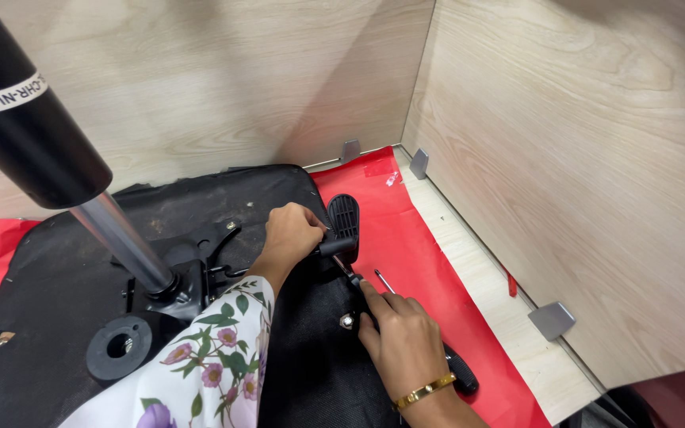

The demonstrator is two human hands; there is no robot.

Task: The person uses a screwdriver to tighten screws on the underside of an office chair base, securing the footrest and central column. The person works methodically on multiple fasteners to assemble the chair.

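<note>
An upturned chair seat [57, 277] with black fabric lies on a red sheet [406, 238]. Its black metal mechanism [192, 273] carries a gas lift column [33, 119] that rises to the upper left. My left hand [293, 234], in a floral sleeve, is closed around the black lever [338, 246] just below its ribbed paddle [344, 212]. My right hand [402, 339], wearing a gold bracelet, grips a screwdriver [461, 374] with a black handle. Its thin shaft points up toward the lever. A silver bolt head [347, 320] sits in the fabric beside my right fingers.
Light wooden walls [564, 158] close in the back and the right side, joined to the floor by grey metal brackets [552, 319]. A black round ring [119, 346] sits on the seat at lower left. A strip of pale board [485, 293] runs along the right wall.
</note>
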